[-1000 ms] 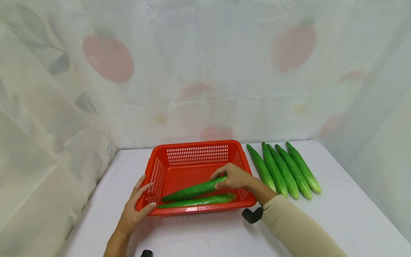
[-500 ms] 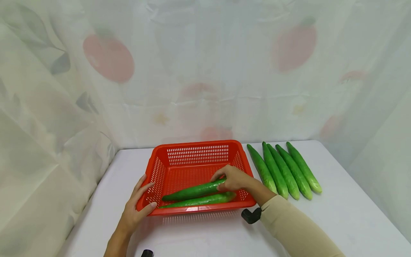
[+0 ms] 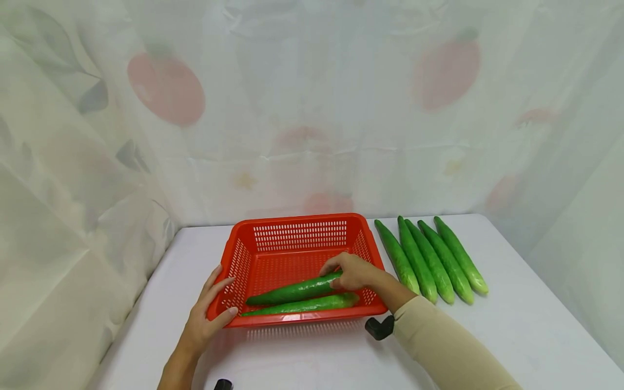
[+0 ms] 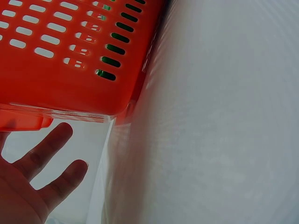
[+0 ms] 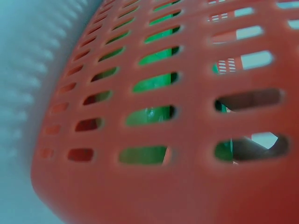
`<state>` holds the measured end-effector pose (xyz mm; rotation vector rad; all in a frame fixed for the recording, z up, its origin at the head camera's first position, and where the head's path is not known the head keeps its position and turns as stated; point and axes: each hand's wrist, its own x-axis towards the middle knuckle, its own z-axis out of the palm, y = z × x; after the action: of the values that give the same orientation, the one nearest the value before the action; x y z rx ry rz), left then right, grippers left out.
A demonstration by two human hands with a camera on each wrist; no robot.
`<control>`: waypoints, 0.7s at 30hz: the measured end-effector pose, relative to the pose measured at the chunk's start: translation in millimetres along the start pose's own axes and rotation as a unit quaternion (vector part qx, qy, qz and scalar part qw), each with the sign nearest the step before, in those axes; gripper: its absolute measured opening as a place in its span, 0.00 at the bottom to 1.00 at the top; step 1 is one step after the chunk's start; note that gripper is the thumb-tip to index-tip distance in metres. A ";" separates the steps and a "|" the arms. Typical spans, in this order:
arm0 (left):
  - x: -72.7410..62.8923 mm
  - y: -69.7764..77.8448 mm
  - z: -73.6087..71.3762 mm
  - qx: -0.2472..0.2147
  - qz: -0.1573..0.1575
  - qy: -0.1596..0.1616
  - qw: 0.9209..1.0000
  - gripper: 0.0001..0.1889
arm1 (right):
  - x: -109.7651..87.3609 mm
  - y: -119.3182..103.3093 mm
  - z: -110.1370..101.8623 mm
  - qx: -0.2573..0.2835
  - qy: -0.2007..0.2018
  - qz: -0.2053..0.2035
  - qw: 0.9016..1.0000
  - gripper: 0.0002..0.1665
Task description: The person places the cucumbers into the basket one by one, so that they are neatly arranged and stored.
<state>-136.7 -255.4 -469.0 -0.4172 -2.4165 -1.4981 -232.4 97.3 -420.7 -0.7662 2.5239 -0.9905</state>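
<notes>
In the head view, my right hand (image 3: 356,272) pinches the pale end of a green cucumber (image 3: 292,291) inside a red plastic basket (image 3: 303,316). This cucumber slants, its dark tip near the basket's left side. A second cucumber (image 3: 307,306) lies along the front wall, close beside it. My left hand (image 3: 202,317) rests at the basket's front left corner, thumb and a finger over the rim. The left wrist view shows spread, straight fingers (image 4: 65,179) just outside the basket wall (image 4: 56,84). Through the slots in the right wrist view, green cucumber (image 5: 152,116) shows; the right hand is mostly hidden there.
Several cucumbers (image 3: 429,260) lie side by side on the white table (image 3: 526,325), right of the basket. A patterned curtain (image 3: 312,108) rises behind the table, with cloth on both sides. A black wrist mount (image 3: 380,327) sits by the right sleeve (image 3: 448,346).
The right hand and the pinched cucumber's end have shifted slightly toward the front of the basket. The front cucumber has rolled or shifted slightly. The left hand stays at the corner.
</notes>
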 end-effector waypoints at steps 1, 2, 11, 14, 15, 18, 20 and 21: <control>0.0 0.2 0.0 -0.002 0.001 0.000 1.000 0.30 | 0.2 0.1 0.3 -0.001 0.000 0.001 1.000 0.15; -0.1 0.8 -0.2 -0.004 0.002 0.000 1.000 0.30 | 0.4 0.2 0.5 -0.001 -0.001 0.002 1.000 0.16; 0.0 -0.5 -1.1 0.002 0.008 0.002 1.000 0.30 | -0.5 -0.1 1.2 0.008 -0.017 -0.004 1.000 0.16; 0.0 -0.1 -1.3 0.000 0.004 0.000 1.000 0.30 | -0.3 -0.1 0.9 0.012 -0.019 -0.005 1.000 0.16; 0.0 -0.1 -1.2 0.000 0.004 0.000 1.000 0.30 | -0.3 0.0 0.9 0.013 -0.019 -0.005 1.000 0.16; 0.0 0.5 -1.0 -0.003 0.000 -0.002 1.000 0.30 | -0.7 -0.2 0.5 0.019 -0.019 -0.007 1.000 0.16; 0.2 0.5 -0.8 -0.004 0.000 -0.002 1.000 0.30 | -1.5 -0.8 0.0 0.026 -0.017 -0.009 0.999 0.17; 0.3 0.6 -0.7 -0.005 0.000 -0.001 1.000 0.30 | -2.1 -1.1 -0.3 0.032 -0.015 -0.008 0.999 0.17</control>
<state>-136.7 -255.7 -468.2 -0.4195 -2.4123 -1.5102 -230.4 98.0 -419.5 -0.7786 2.4509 -1.0518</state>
